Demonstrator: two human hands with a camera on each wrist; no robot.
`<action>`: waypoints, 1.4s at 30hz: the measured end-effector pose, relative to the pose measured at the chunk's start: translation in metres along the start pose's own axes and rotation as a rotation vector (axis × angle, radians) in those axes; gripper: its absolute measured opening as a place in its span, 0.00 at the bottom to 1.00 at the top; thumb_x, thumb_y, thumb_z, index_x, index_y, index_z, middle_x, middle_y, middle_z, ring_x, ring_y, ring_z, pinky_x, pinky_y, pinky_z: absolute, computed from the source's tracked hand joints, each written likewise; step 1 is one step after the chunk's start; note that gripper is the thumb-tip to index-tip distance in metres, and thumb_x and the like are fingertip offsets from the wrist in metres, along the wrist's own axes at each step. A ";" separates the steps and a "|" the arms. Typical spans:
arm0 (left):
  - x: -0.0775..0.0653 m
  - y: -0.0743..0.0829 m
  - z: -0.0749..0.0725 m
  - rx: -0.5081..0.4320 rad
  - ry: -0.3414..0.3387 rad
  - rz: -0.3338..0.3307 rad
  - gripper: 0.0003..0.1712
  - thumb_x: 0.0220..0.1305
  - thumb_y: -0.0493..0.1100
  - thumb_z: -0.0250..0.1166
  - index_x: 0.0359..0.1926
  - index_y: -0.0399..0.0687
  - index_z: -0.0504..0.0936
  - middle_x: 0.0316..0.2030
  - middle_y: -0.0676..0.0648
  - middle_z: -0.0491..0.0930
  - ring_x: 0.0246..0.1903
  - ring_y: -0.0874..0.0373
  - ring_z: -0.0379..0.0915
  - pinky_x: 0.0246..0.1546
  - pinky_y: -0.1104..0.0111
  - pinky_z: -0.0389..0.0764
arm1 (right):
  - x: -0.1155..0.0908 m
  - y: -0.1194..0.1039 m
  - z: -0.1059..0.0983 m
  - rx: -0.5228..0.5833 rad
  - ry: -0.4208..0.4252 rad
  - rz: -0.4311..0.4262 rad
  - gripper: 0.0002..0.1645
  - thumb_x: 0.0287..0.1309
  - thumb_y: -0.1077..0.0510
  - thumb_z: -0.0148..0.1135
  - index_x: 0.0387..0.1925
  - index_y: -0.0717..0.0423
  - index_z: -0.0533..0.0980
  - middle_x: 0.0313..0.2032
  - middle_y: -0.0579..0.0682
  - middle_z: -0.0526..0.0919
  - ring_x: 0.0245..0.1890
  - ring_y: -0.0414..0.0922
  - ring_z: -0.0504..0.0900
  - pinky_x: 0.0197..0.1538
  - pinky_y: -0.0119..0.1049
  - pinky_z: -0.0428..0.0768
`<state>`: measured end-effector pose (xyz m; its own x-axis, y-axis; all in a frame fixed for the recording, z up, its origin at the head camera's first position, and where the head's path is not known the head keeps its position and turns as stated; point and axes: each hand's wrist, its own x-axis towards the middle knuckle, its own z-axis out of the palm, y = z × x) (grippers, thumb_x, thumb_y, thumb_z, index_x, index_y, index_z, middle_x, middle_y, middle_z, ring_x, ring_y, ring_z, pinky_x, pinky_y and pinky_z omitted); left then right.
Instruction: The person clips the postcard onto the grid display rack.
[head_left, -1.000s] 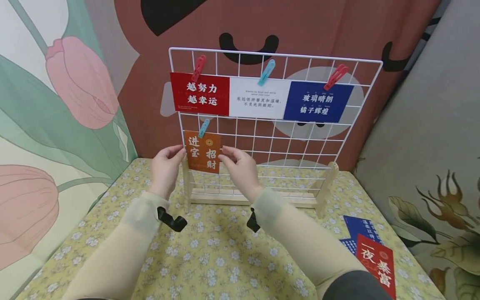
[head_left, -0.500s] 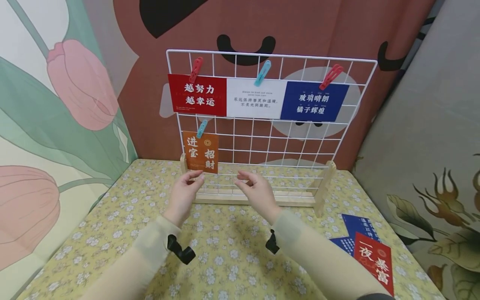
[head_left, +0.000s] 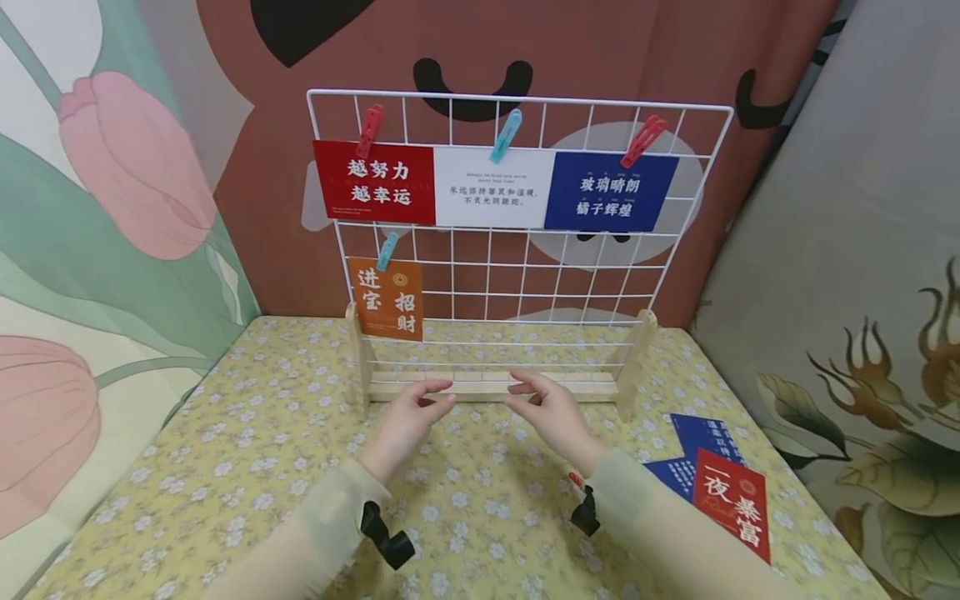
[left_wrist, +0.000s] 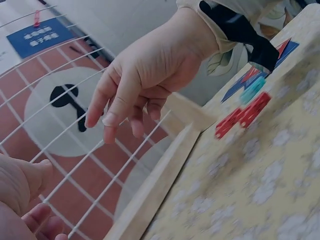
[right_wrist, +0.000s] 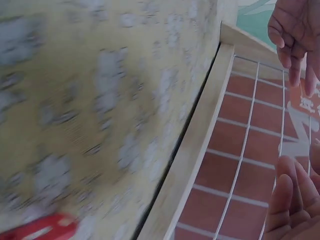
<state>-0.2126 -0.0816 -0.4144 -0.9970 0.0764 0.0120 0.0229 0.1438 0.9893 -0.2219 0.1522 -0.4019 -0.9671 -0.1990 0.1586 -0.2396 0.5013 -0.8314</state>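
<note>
Head, grip: my L hand point(head_left: 408, 421) & R hand point(head_left: 555, 417) face each other low in front of the wooden stand point(head_left: 487, 391), fingers loosely bent, thumbs apart from fingertips, nothing held.
Head, orange card: hangs point(head_left: 386, 300) at the wire grid's point(head_left: 517, 99) lower L, light-blue clothespin point(head_left: 387, 252) on its top edge, prob. so the wire takes its wt.
Head, top row: red card point(head_left: 375, 182), white card point(head_left: 491, 187), dark-blue card point(head_left: 611, 193) side by side, 1 pin each up top, presumably to hang in line.
Head, edges/room: orange card's L edge runs along the grid's L upright; open mesh from its R edge to the R upright.
Head, table R: loose red card point(head_left: 731, 504) overlaps blue cards point(head_left: 708, 437) on the floral tablecloth point(head_left: 465, 517), nr the table's R edge.
L wrist, pins: loose red clothespins point(left_wrist: 244, 116) w/ a loose blue clothespin point(left_wrist: 252, 90) just by, nr the cards, prob. kept within reach. R hand's fingers slack; L hand cut off, lower L.
R wrist, gap: both hands partly cut off at R, fingertips not meeting; orange card peeks out behind L hand. Stand's base edge runs diagonally beside the cloth; 1 red pin, lower L corner, cut off.
</note>
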 end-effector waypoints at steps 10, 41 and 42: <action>-0.005 -0.010 0.024 0.022 -0.110 0.004 0.21 0.67 0.45 0.62 0.59 0.45 0.77 0.53 0.41 0.70 0.39 0.52 0.69 0.39 0.56 0.74 | -0.016 0.026 -0.028 -0.056 -0.039 0.074 0.31 0.62 0.56 0.63 0.66 0.47 0.68 0.52 0.52 0.80 0.37 0.47 0.77 0.35 0.39 0.76; -0.009 -0.023 0.076 0.137 -0.344 -0.035 0.19 0.64 0.45 0.65 0.55 0.46 0.79 0.52 0.45 0.72 0.42 0.53 0.73 0.40 0.58 0.75 | -0.067 0.119 -0.177 -0.319 -0.049 0.382 0.37 0.57 0.52 0.68 0.57 0.74 0.66 0.46 0.66 0.75 0.40 0.54 0.78 0.38 0.45 0.79; -0.009 -0.023 0.078 0.149 -0.358 -0.033 0.19 0.65 0.45 0.65 0.55 0.47 0.79 0.52 0.45 0.72 0.43 0.54 0.73 0.40 0.58 0.75 | -0.068 0.124 -0.184 -0.326 -0.052 0.407 0.38 0.56 0.52 0.69 0.56 0.75 0.66 0.46 0.68 0.75 0.40 0.56 0.77 0.37 0.45 0.80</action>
<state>-0.1988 -0.0086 -0.4490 -0.9092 0.4050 -0.0966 0.0283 0.2915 0.9561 -0.2015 0.3829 -0.4176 -0.9839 0.0292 -0.1761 0.1323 0.7811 -0.6102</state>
